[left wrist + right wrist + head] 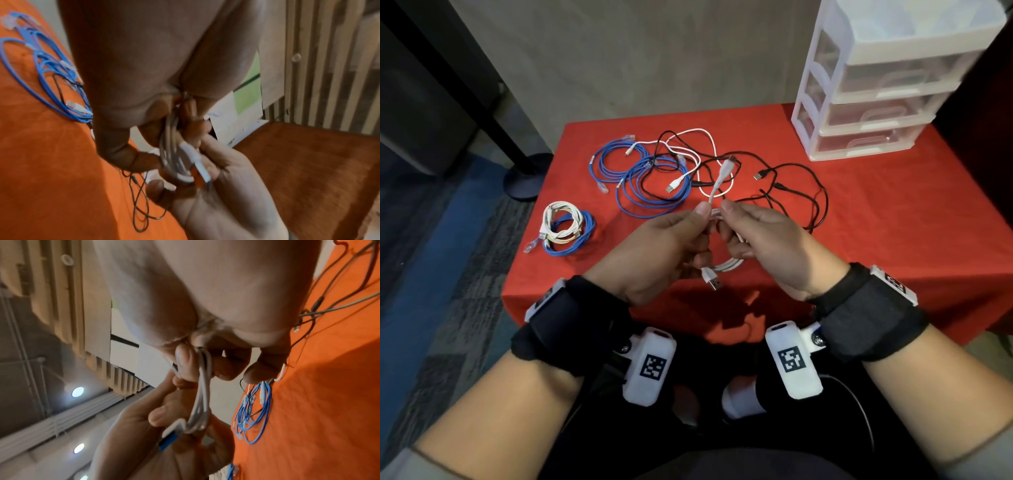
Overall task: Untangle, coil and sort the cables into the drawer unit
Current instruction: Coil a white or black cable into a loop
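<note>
Gripping a coiled white cable (726, 265) above the near edge of the counter (893, 219), both hands met over the red cloth. The left hand (654, 253) had its fingers (144, 159) curled round the loops, thumb pressed against the strand that rose toward a white plug (725, 171). The right hand (763, 243) pinched the same bundle from the other side, its fingers (185, 363) closed on the gathered loops. One USB plug (714, 282) hung down from the coil between the wrists.

Farther back on the counter lay a tangle of black cable (791, 192) mixed with a loose white cable (688, 150), touching and crossing two loosely looped blue cables (640, 178). At the left edge sat a finished pile: a white coil (558, 219) resting on a blue coil (578, 236). The drawer unit (876, 96) stood at the far right corner, white framed with clear drawers, all of them pushed in, well apart from the hands.
</note>
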Available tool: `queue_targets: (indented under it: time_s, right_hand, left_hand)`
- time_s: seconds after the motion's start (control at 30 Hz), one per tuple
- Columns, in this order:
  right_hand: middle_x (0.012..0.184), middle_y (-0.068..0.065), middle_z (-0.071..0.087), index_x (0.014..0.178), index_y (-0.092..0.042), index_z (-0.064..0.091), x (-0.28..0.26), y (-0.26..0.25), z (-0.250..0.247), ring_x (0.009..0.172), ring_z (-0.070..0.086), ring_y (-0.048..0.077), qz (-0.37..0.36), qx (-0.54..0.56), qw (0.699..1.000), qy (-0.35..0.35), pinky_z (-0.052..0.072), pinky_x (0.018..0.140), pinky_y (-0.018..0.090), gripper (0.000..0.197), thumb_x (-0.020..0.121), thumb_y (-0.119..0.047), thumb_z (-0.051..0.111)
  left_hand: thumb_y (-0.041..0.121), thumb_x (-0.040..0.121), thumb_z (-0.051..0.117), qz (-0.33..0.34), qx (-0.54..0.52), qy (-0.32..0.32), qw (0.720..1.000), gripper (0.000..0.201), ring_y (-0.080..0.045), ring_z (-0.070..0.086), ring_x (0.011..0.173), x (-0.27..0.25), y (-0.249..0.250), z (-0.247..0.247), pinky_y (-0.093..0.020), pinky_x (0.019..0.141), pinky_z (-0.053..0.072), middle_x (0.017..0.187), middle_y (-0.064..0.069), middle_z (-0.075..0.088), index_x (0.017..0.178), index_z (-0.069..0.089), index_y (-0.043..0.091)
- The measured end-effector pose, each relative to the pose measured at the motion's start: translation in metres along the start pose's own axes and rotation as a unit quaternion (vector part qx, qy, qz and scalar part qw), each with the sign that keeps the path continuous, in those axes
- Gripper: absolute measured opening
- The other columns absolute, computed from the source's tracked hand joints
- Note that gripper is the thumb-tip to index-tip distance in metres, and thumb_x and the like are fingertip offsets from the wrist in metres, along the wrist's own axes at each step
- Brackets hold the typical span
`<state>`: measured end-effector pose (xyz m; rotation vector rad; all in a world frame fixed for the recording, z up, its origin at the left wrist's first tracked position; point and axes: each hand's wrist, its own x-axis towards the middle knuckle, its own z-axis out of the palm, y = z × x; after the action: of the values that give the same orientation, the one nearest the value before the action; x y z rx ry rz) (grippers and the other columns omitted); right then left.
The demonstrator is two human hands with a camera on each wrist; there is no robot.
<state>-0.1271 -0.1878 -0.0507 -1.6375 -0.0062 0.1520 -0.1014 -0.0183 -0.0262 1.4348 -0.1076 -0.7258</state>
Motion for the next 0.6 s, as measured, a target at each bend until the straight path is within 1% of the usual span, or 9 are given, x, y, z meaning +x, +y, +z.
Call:
queue_targets:
  time_s: [0.03,0.07,0.17,0.23,0.33,0.4,0.5,0.53,0.6]
  right_hand:
    - [0.067,0.009,0.044,0.082,-0.007,0.058,0.000,0.002,0.000,0.058,0.037,0.013,-0.017,-0.019,1.000,-0.003,0.033,0.063,0.030,0.041,0.107,-0.037,0.048]
    - [0.064,0.004,0.049,0.086,-0.003,0.059,0.000,0.004,0.000,0.060,0.042,0.013,-0.035,-0.039,0.999,-0.004,0.036,0.066,0.031,0.038,0.107,-0.033,0.049]
    - [0.068,-0.003,0.064,0.101,-0.004,0.063,0.000,0.006,-0.002,0.067,0.059,0.012,-0.077,-0.075,0.994,-0.008,0.046,0.073,0.028,0.020,0.105,-0.021,0.054]
    - [0.069,-0.002,0.068,0.104,-0.006,0.063,0.000,0.007,-0.003,0.069,0.064,0.012,-0.091,-0.083,0.992,-0.009,0.050,0.074,0.028,0.012,0.104,-0.017,0.056]
    - [0.072,-0.001,0.071,0.104,-0.009,0.064,0.000,0.006,-0.003,0.071,0.067,0.014,-0.118,-0.107,0.987,0.008,0.055,0.078,0.039,0.008,0.101,-0.015,0.060]
    - [0.077,-0.001,0.072,0.101,-0.013,0.066,0.001,0.006,-0.002,0.074,0.068,0.017,-0.139,-0.134,0.981,0.033,0.056,0.079,0.043,0.006,0.097,-0.014,0.063]
    - [0.080,-0.003,0.068,0.098,-0.019,0.068,0.003,0.005,-0.004,0.076,0.063,0.021,-0.193,-0.224,0.952,0.083,0.052,0.076,0.046,0.012,0.089,-0.013,0.062]
    - [0.087,-0.004,0.067,0.101,-0.020,0.068,0.003,0.004,-0.005,0.082,0.062,0.019,-0.221,-0.257,0.935,0.100,0.051,0.078,0.046,0.019,0.085,-0.011,0.063]
    - [0.114,-0.002,0.062,0.117,-0.017,0.067,0.005,0.001,-0.005,0.105,0.060,0.016,-0.271,-0.292,0.910,0.111,0.050,0.093,0.041,0.041,0.078,-0.007,0.063]
  left_hand:
    - [0.039,0.107,0.041,0.009,0.015,0.022,1.000,0.034,-0.009,0.037,0.051,0.002,-0.002,0.001,-0.022,0.055,0.039,0.061,0.006,0.032,0.087,0.055,0.016]
    - [0.038,0.108,0.040,0.019,0.026,0.041,0.999,0.036,-0.009,0.033,0.050,0.004,-0.003,0.002,-0.022,0.052,0.034,0.060,0.006,0.030,0.083,0.054,0.017]
    - [0.034,0.110,0.035,0.058,0.049,0.082,0.994,0.040,-0.009,0.024,0.050,0.011,-0.007,0.005,-0.021,0.048,0.026,0.056,0.009,0.026,0.077,0.049,0.017]
    - [0.030,0.112,0.032,0.076,0.052,0.105,0.990,0.041,-0.008,0.022,0.047,0.015,-0.009,0.008,-0.019,0.045,0.028,0.052,0.011,0.026,0.075,0.045,0.016]
    - [0.029,0.112,0.030,0.076,0.050,0.131,0.987,0.042,-0.008,0.023,0.044,0.019,-0.010,0.010,-0.020,0.044,0.032,0.050,0.009,0.027,0.074,0.044,0.016]
    - [0.030,0.111,0.031,0.058,0.055,0.132,0.988,0.044,-0.011,0.028,0.045,0.021,-0.009,0.009,-0.024,0.050,0.032,0.050,0.008,0.029,0.072,0.046,0.016]
    - [0.030,0.107,0.033,0.019,0.062,0.109,0.992,0.040,-0.019,0.047,0.055,0.022,-0.004,0.004,-0.032,0.066,0.043,0.049,0.007,0.035,0.072,0.047,0.016]
    - [0.029,0.105,0.034,0.014,0.063,0.104,0.992,0.039,-0.020,0.050,0.057,0.022,-0.002,0.003,-0.034,0.072,0.045,0.048,0.008,0.038,0.071,0.047,0.015]
    - [0.028,0.103,0.036,0.015,0.079,0.098,0.992,0.037,-0.015,0.050,0.051,0.022,0.001,0.003,-0.037,0.080,0.046,0.047,0.008,0.041,0.069,0.045,0.014]
